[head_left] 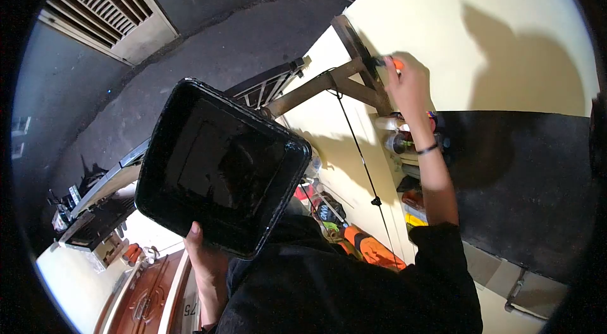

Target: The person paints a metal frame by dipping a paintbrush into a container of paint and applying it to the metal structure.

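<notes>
My left hand [207, 263] grips a square black tub [165, 204], its thumb over the near rim and the other fingers hidden beneath. Dark, glossy liquid that looks like paint covers the tub's bottom. With my right hand [408, 84] raised, I hold a small paintbrush [397, 64] by its orange handle. The brush's dark tip is at the brown bracket [361, 56] fixed to the cream wall; whether it touches is hard to tell. A beam [310, 92] runs from this bracket toward the tub.
A thin dark cord [357, 135] hangs from the beam. Bottles and jars [398, 142] stand beside my right forearm. Below lie an orange item [373, 248] and a black bag [330, 209]. A metal gate [272, 84] stands behind the tub.
</notes>
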Demonstrator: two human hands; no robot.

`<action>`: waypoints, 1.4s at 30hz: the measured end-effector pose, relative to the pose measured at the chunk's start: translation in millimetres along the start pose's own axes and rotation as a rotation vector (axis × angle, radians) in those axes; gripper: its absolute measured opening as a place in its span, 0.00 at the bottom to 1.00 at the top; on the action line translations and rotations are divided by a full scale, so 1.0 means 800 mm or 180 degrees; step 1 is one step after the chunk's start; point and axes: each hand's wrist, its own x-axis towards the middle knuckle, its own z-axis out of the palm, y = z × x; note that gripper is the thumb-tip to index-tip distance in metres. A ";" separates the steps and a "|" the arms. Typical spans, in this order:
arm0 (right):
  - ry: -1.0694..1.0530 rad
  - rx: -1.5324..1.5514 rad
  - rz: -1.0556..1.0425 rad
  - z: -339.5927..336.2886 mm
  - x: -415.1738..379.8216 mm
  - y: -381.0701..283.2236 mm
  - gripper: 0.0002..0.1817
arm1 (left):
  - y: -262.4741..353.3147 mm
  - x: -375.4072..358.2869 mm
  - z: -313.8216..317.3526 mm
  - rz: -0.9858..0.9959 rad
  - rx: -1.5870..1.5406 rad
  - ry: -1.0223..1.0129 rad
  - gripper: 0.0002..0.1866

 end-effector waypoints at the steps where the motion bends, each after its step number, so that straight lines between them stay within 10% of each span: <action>1: 0.0069 -0.0212 -0.0321 0.008 0.017 0.000 0.16 | -0.001 -0.001 0.001 0.0011 -0.0007 0.0022 0.44; 14: 0.0382 -0.0652 -0.1149 0.016 0.019 0.011 0.13 | 0.007 0.000 -0.002 0.0031 -0.0023 -0.0010 0.42; 15: 0.0068 -0.0135 -0.0339 0.008 0.013 -0.011 0.13 | 0.007 0.001 -0.003 0.0036 -0.0033 -0.0008 0.42; 42: -0.0056 -0.0733 -0.0789 0.064 0.144 -0.049 0.25 | -0.002 -0.017 -0.003 0.0163 -0.0110 0.0187 0.37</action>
